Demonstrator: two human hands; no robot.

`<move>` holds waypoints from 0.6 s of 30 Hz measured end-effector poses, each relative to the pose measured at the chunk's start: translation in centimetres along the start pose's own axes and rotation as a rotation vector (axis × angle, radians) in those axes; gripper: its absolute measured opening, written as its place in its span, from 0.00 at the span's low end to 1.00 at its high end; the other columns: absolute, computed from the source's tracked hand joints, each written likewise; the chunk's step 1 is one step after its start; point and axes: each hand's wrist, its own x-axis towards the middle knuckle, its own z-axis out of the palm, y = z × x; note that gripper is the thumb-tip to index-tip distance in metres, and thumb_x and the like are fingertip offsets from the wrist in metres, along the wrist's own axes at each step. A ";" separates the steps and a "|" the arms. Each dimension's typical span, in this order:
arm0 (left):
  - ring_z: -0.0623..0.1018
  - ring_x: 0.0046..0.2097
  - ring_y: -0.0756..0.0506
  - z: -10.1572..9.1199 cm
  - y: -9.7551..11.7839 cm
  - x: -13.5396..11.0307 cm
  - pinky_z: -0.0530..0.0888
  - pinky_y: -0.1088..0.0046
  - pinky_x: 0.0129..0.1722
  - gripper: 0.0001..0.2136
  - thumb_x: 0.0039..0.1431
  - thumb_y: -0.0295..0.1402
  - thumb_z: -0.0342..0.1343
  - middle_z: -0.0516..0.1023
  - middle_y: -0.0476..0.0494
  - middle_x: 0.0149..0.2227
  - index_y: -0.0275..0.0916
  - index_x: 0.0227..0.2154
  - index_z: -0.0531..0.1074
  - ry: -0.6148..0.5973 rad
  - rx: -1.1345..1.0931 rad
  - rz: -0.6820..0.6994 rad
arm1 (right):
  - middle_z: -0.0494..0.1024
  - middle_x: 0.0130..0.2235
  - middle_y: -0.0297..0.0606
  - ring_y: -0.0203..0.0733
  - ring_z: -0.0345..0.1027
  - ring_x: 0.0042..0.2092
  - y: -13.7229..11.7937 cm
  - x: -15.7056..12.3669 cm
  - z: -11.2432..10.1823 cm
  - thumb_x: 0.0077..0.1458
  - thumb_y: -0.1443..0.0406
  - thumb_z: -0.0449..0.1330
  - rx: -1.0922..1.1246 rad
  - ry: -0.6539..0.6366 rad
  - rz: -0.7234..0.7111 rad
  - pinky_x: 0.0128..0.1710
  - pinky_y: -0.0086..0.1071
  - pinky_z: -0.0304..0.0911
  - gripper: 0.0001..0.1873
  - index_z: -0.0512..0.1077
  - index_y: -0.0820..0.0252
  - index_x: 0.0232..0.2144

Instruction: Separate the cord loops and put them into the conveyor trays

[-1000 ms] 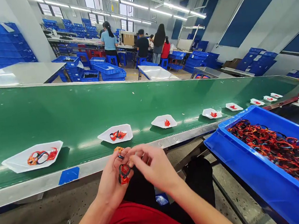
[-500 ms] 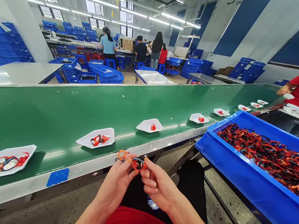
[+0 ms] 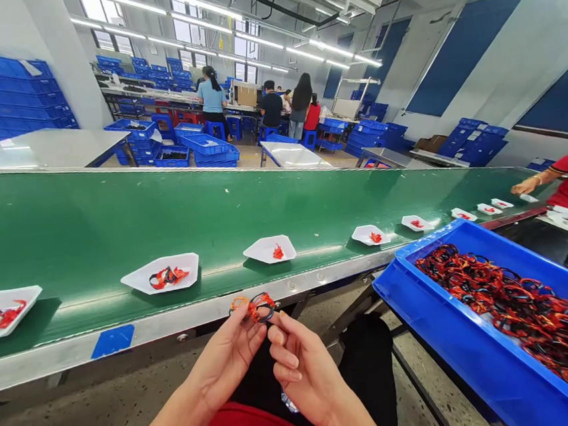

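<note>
Left hand has thumb and fingers clamped on band, at near edge of belt; orange loop beside band. Right hand has fingertips at band's other side, can't tell if they pinch it. White trays with red bits sit in row on belt. Bin heaped with more bands stands beside belt's near edge
</note>
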 end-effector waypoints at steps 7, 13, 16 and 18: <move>0.75 0.32 0.53 -0.4 -0.5 0.6 0.77 0.77 0.36 0.07 0.57 0.29 0.54 0.74 0.43 0.37 0.34 0.38 0.70 0.012 -0.092 -0.019 | 0.67 0.25 0.28 0.20 0.45 0.16 -0.1 -0.2 0.3 0.46 0.65 0.63 -0.030 -0.021 -0.042 0.12 0.15 0.42 0.12 0.73 0.65 0.36; 0.75 0.32 0.53 -0.4 -0.5 0.7 0.77 0.77 0.36 0.07 0.58 0.29 0.52 0.75 0.42 0.36 0.32 0.38 0.71 -0.036 -0.114 -0.019 | 0.69 0.26 0.31 0.21 0.47 0.17 0.3 0.4 0.5 0.45 0.64 0.64 -0.087 0.033 -0.074 0.13 0.16 0.42 0.13 0.74 0.65 0.34; 0.76 0.33 0.52 -0.3 -0.4 0.7 0.77 0.78 0.35 0.07 0.59 0.29 0.51 0.75 0.41 0.37 0.32 0.37 0.71 -0.014 -0.127 -0.002 | 0.69 0.25 0.30 0.22 0.47 0.17 0.3 1.0 0.6 0.46 0.60 0.64 -0.210 0.059 -0.124 0.13 0.17 0.43 0.12 0.74 0.64 0.32; 0.76 0.32 0.52 -0.3 -0.3 0.7 0.77 0.78 0.32 0.06 0.59 0.28 0.51 0.75 0.42 0.34 0.33 0.35 0.71 0.030 -0.151 0.011 | 0.68 0.24 0.30 0.24 0.48 0.17 -0.2 1.9 0.9 0.48 0.57 0.63 -0.346 0.051 -0.213 0.13 0.19 0.43 0.14 0.73 0.63 0.31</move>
